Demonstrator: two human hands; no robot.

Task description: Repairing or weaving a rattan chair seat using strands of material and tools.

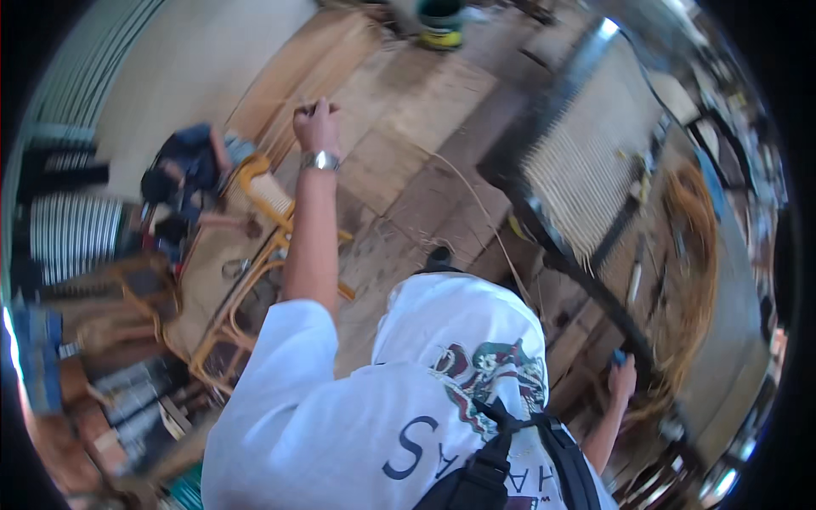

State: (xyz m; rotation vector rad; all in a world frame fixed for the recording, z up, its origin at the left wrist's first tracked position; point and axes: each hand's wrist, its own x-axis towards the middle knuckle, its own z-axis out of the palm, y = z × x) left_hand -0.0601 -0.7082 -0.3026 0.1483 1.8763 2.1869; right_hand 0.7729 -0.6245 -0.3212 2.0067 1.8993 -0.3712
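Observation:
My left arm stretches far forward over the floor, and my left hand (pixel 316 132) is closed in a fist, a metal watch (pixel 320 160) on its wrist. What the fist holds, if anything, is too blurred to make out. At the lower right, my right hand (pixel 625 381) is closed round a small blue thing (pixel 619 357), beside the near end of a dark frame (pixel 586 276). Pale strands of cane (pixel 578 170) are strung closely across that frame. One long loose strand (pixel 476 197) curves over the floor towards my body.
Another person (pixel 183 174) works at the left by a curved rattan chair frame (pixel 246 314). A bundle of brown fibre strands (pixel 701 246) lies right of the dark frame. A dark green bucket (pixel 440 21) stands at the far end. Tan sheets (pixel 374 170) cover the floor.

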